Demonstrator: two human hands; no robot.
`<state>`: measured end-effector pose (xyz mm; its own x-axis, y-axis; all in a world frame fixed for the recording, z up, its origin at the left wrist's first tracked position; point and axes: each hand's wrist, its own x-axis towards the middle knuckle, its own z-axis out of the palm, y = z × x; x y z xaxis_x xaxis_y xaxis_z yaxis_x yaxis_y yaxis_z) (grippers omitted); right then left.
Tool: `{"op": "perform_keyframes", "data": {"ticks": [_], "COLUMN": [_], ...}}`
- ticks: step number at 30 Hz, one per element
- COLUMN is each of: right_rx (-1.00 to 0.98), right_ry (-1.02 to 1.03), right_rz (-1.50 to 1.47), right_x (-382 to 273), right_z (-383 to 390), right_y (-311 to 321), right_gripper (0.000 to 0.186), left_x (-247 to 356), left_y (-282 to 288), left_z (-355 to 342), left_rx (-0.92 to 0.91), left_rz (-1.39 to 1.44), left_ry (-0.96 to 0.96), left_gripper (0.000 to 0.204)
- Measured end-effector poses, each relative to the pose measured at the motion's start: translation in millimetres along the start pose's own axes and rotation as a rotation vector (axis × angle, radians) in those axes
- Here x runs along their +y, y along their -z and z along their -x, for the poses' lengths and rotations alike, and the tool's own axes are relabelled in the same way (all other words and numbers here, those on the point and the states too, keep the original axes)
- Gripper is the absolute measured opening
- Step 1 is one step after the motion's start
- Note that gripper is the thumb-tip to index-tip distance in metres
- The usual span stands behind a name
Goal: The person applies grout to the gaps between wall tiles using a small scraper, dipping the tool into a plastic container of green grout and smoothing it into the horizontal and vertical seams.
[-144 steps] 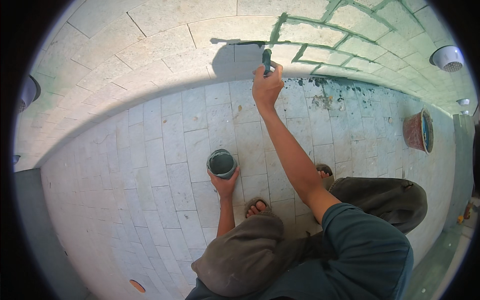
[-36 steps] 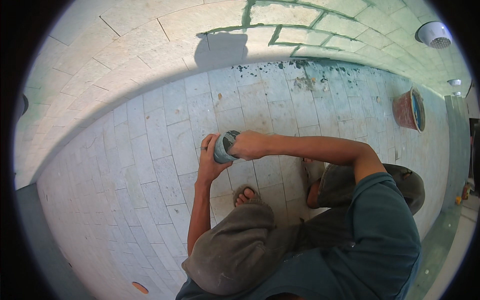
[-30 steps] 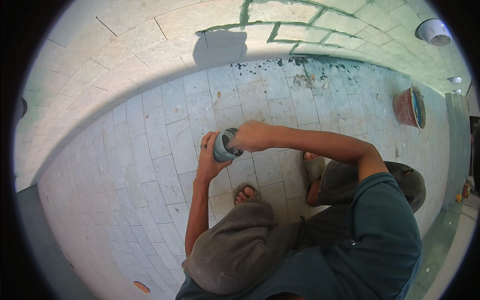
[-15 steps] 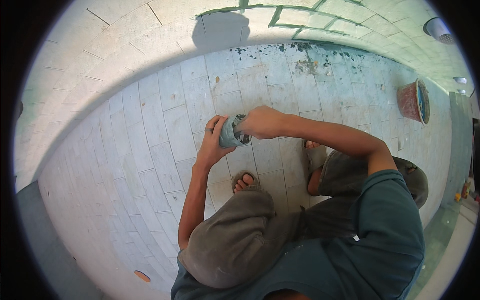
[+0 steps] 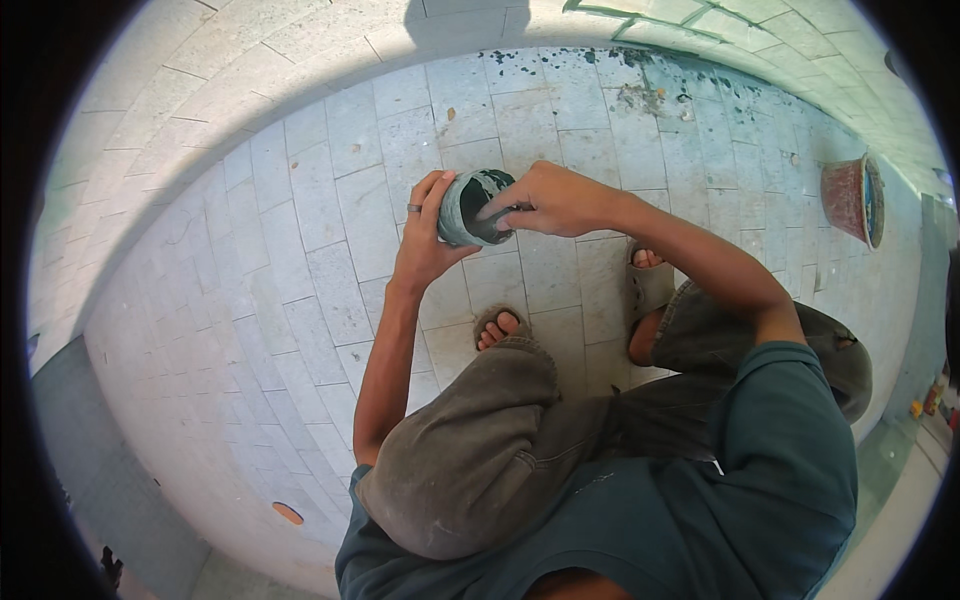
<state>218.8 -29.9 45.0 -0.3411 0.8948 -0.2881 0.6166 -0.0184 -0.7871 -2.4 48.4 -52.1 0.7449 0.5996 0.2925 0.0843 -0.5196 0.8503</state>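
My left hand (image 5: pixel 428 232) is wrapped round the side of a round grey-green pot (image 5: pixel 458 215), smeared with paste and tilted so its mouth faces right. A ring sits on one finger of this hand. My right hand (image 5: pixel 555 200) reaches into the mouth of the pot from the right. Its fingers are closed together, their tips grey with paste. A dark edge shows between them, but what they hold, if anything, cannot be made out. Dark wet paste (image 5: pixel 490 185) coats the pot's inner wall.
A reddish bucket (image 5: pixel 846 203) stands on the tiled floor (image 5: pixel 290 300) at the right. Dark green splashes (image 5: pixel 640 95) lie along the base of the tiled wall (image 5: pixel 320 45). My sandalled feet are below the pot. An orange oval piece (image 5: pixel 288 513) lies at lower left.
The view has tipped down, and the pot and both hands sit higher in it. The pot's mouth now faces me more, and my right fingers show inside it.
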Motion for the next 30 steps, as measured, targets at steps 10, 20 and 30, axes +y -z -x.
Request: {"op": "perform_keyframes", "data": {"ticks": [10,20,30], "right_rx": [0.149,-0.287,-0.171], "right_ry": [0.181,0.014,-0.235], "right_rz": [0.700,0.473,-0.475], "right_x": [-35,-19,21], "right_z": [4,-22,-12], "right_y": [24,0,6], "right_gripper": [0.035,0.011,0.032], "left_x": [5,18,11], "left_y": [7,8,1], "left_z": [-8,-1,10], "left_rx": [-0.022,-0.195,0.022], "left_rz": [0.055,-0.071,-0.077], "left_ry": [0.103,0.104,0.154], "left_gripper": [0.107,0.108,0.105]}}
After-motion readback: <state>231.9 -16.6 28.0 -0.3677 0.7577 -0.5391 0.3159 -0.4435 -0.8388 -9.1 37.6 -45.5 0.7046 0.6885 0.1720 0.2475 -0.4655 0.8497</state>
